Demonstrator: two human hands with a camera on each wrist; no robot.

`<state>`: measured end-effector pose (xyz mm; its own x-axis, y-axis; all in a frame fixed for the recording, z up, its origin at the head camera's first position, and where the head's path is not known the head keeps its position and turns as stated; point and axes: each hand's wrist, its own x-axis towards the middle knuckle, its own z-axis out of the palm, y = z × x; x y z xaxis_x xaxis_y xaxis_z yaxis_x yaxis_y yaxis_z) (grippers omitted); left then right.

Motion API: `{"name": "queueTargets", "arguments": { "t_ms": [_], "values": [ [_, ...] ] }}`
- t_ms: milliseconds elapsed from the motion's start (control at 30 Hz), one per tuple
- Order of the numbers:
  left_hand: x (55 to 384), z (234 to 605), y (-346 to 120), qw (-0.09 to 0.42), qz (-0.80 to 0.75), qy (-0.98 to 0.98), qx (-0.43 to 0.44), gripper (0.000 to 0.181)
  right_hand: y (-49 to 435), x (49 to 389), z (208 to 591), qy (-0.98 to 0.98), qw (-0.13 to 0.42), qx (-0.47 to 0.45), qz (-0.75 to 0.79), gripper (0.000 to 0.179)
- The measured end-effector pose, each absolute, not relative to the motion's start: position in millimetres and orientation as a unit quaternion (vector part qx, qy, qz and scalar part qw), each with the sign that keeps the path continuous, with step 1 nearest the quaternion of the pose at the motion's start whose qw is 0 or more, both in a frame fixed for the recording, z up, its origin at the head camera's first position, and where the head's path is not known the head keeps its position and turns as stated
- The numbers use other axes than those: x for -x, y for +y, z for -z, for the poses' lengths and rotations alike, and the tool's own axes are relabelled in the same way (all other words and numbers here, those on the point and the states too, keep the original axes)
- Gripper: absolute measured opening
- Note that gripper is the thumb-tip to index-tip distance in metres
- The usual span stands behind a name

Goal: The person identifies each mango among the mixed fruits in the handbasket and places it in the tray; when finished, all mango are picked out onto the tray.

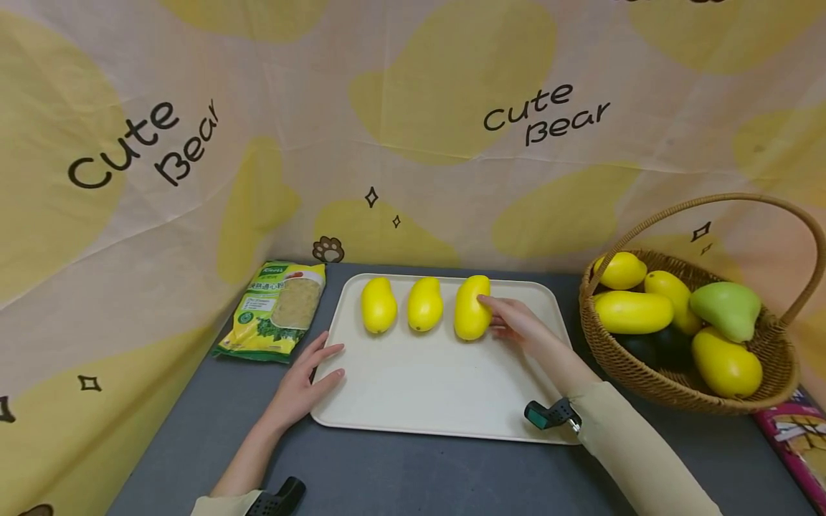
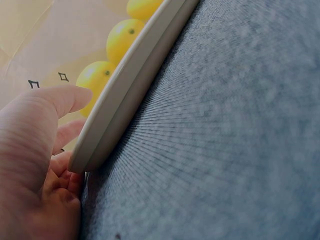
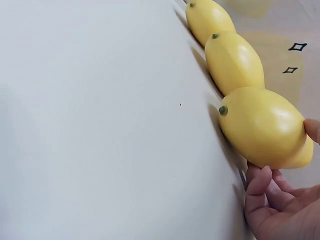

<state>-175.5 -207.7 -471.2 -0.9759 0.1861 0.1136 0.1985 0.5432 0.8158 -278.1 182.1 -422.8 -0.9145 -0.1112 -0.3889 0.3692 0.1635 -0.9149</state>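
Three yellow mangoes stand in a row along the far side of a cream tray [image 1: 419,387]: a left mango [image 1: 378,306], a middle mango [image 1: 424,304] and a right mango [image 1: 472,308]. My right hand [image 1: 519,326] holds the right mango, its thumb on the upper side and its fingers low against the flank. In the right wrist view this mango [image 3: 265,127] lies on the tray with its small green stem spot facing the camera. My left hand [image 1: 302,387] rests at the tray's left edge, fingers spread, thumb over the rim. The left wrist view shows the tray rim [image 2: 120,85] between thumb and fingers.
A wicker basket [image 1: 687,401] with a tall handle stands on the right, holding several yellow fruits, a green pear-shaped fruit [image 1: 725,310] and dark ones. A yellow-green food packet [image 1: 274,312] lies left of the tray. A purple packet [image 1: 796,437] shows under the basket. Patterned cloth hangs behind.
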Motion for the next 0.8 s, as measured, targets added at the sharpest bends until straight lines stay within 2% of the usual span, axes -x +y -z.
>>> {"name": "queueTargets", "arguments": {
  "t_ms": [400, 800],
  "values": [
    [175, 472, -208, 0.013, 0.463, -0.879, 0.114, 0.048, 178, 284, 427, 0.82, 0.15, -0.111, 0.54, 0.066],
    [173, 469, -207, 0.011, 0.474, -0.873, 0.114, 0.046, 177, 284, 435, 0.834, 0.106, -0.099, 0.533, 0.066]
  ]
}}
